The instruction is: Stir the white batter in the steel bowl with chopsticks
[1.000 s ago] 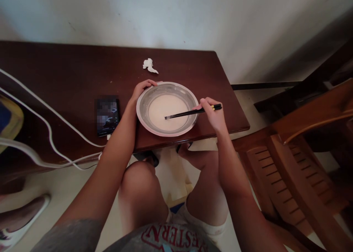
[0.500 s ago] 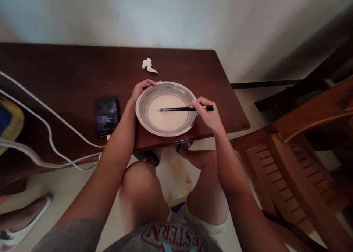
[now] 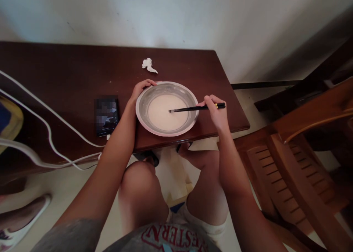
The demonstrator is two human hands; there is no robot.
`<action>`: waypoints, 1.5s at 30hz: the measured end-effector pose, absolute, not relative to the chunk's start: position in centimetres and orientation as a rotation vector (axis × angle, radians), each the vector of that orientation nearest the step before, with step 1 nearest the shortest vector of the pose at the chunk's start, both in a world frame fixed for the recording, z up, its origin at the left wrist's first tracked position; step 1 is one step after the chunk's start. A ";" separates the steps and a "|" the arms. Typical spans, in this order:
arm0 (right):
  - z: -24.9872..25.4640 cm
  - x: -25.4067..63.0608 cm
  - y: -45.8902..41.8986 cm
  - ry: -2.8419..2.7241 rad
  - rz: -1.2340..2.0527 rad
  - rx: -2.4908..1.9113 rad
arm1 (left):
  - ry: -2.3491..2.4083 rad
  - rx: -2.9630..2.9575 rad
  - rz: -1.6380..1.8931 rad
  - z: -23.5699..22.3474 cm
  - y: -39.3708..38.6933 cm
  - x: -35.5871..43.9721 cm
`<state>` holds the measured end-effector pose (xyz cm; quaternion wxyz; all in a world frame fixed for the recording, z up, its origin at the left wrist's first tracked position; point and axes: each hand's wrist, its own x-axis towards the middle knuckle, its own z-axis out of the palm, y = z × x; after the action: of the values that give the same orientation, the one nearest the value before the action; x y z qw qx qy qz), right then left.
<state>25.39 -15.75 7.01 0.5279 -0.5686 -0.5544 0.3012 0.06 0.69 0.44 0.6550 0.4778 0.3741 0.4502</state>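
Note:
A shallow metal bowl (image 3: 140,114) rests at the front edge of the dark wooden table (image 3: 68,72). Pale, milky batter (image 3: 165,121) covers its bottom. My left hand (image 3: 143,87) grips the bowl's rim at the upper left, its thumb side partly hidden. Black chopsticks (image 3: 190,108) with gold bands are pinched in my right hand (image 3: 216,107), just beyond the bowl's right rim. Their wet, whitish tips reach over the middle of the bowl, at the batter; whether they dip in is hard to tell.
Behind the bowl lies a crumpled white tissue (image 3: 149,65). A phone (image 3: 107,116) with a lit screen sits left of my forearm, white cables (image 3: 49,129) running beside it. A wooden chair (image 3: 278,171) stands at the right. Another person's foot in a sandal (image 3: 24,222) shows lower left.
My right hand has moved to the right with the chopsticks, drawing their tips from the batter's left part to its middle. The bowl and my left hand have stayed in place.

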 end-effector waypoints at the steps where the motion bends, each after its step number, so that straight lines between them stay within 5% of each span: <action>1: 7.0 25.4 -15.8 -1.322 0.745 -1.353 | 0.843 1.085 1.022 0.4 0.7 0.1; 21: 7.0 25.8 -15.9 -1.424 0.687 -1.386 | 0.846 1.104 1.017 0.5 0.7 0.1; 39: 7.0 24.4 -15.6 -1.392 1.018 -1.238 | 0.833 1.119 1.022 0.2 0.9 0.0; 45: 7.5 25.6 -15.6 -1.288 0.842 -1.323 | 0.835 1.138 1.027 0.0 1.2 -0.1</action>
<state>25.57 -15.65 7.50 0.5277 -0.5537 -0.5392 0.3525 -0.10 1.16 -0.04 0.6428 0.4993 0.3666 0.4507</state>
